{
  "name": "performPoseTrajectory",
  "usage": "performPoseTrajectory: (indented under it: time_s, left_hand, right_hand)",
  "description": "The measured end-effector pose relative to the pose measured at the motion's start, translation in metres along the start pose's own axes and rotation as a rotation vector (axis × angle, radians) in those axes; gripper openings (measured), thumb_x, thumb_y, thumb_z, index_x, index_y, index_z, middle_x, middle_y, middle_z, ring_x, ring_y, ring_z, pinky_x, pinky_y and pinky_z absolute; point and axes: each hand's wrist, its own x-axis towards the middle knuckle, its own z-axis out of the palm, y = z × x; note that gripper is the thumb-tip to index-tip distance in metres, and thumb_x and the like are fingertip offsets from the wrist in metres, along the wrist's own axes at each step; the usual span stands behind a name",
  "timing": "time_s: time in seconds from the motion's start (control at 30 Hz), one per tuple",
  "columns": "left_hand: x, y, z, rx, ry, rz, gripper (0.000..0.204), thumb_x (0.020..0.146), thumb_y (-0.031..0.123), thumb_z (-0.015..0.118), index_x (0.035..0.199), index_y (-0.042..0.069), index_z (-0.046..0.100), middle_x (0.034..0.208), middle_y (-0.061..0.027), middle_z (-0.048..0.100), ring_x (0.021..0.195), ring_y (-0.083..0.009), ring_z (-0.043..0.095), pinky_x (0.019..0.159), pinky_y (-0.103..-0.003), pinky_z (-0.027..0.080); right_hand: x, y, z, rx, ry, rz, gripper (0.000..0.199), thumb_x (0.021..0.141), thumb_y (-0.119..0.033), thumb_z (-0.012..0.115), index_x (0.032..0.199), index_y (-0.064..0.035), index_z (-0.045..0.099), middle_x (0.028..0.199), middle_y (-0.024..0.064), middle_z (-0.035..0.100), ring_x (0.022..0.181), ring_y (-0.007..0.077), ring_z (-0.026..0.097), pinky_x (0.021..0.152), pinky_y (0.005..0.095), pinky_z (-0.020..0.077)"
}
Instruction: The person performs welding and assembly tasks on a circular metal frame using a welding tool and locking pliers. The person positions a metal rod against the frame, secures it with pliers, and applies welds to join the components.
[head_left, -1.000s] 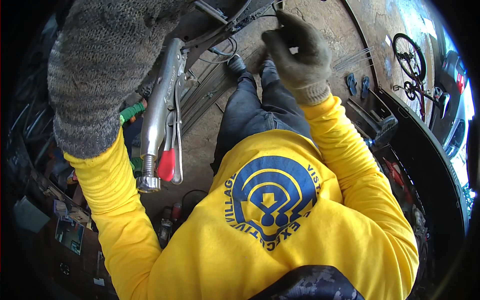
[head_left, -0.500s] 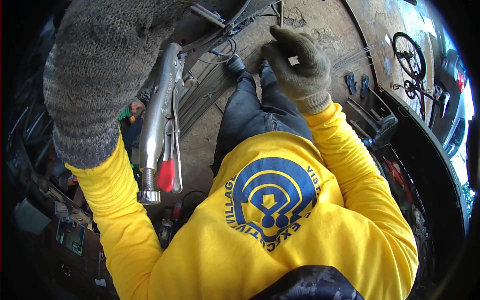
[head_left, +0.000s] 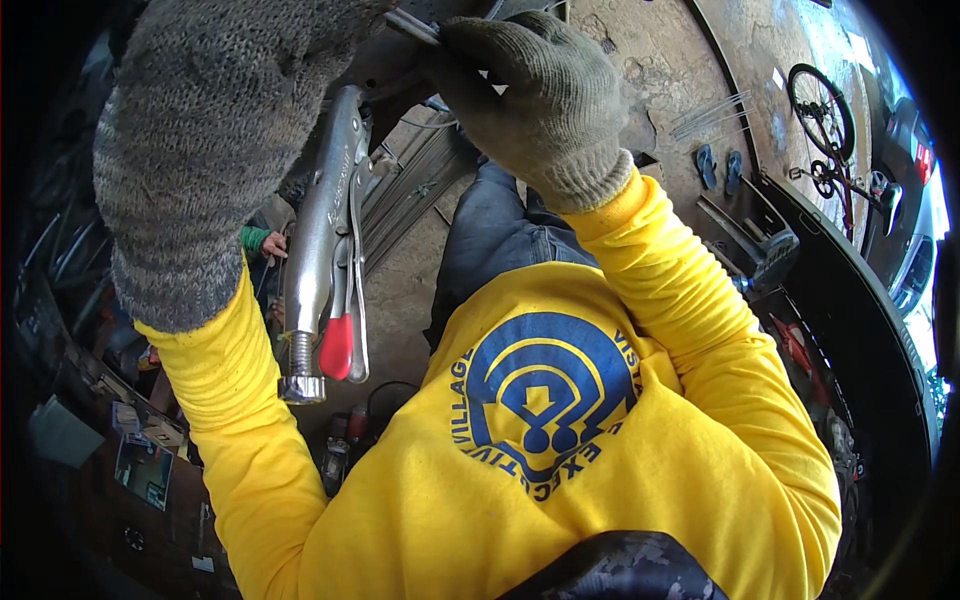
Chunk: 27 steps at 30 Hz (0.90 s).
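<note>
My left hand, in a thick grey knitted glove, fills the upper left close to the camera. Its fingers curl at the upper edge, partly cut off, beside a short grooved metal bar that juts out from them. My right hand, in a tan-grey knitted glove, has thumb and fingers closed at the bar's other end. Locking pliers with a red-tipped release lever hang just right of my left hand, screw end down. Their jaws, largely hidden, are up by a dark metal piece.
Long thin metal rods lie on the floor left of my legs. Another person's hand with a green sleeve shows behind the pliers. Slippers, a bicycle and a car are at right. Cluttered tools line the left.
My right hand has moved left and up, from above my knees to the end of the metal bar. My left hand and the pliers have barely shifted.
</note>
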Motion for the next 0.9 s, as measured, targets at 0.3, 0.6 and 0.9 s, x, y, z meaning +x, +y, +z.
performPoseTrajectory:
  time_s: [0.3, 0.6, 0.9]
  left_hand:
    - [0.01, 0.014, -0.008, 0.139, -0.017, -0.01, 0.012, 0.087, 0.021, 0.076, 0.092, 0.012, 0.079, 0.1, -0.0062, 0.077, 0.103, -0.0239, 0.073, 0.112, -0.043, 0.049]
    - [0.007, 0.032, -0.006, 0.049, 0.105, -0.18, 0.016, 0.082, 0.016, 0.077, 0.097, 0.01, 0.077, 0.107, -0.0085, 0.075, 0.109, -0.0279, 0.07, 0.103, -0.041, 0.055]
    - [-0.011, 0.01, 0.02, -0.254, 0.311, -0.098, 0.015, 0.081, 0.018, 0.077, 0.095, 0.012, 0.078, 0.107, -0.0068, 0.075, 0.118, -0.0302, 0.066, 0.099, -0.04, 0.057]
  right_hand:
    - [-0.008, 0.007, 0.008, -0.041, -0.017, -0.014, 0.027, 0.073, -0.029, 0.086, 0.094, -0.0138, 0.079, 0.077, 0.009, 0.07, 0.067, 0.0278, 0.069, 0.059, 0.0379, 0.0544]
    - [-0.007, 0.008, 0.012, -0.019, 0.007, -0.044, 0.026, 0.072, -0.026, 0.085, 0.093, -0.0131, 0.078, 0.076, 0.0094, 0.07, 0.065, 0.0286, 0.069, 0.059, 0.0387, 0.0551]
    - [-0.006, 0.009, 0.013, 0.006, 0.0, -0.07, 0.025, 0.073, -0.027, 0.084, 0.092, -0.0129, 0.078, 0.076, 0.0093, 0.071, 0.065, 0.0283, 0.069, 0.059, 0.0377, 0.0553]
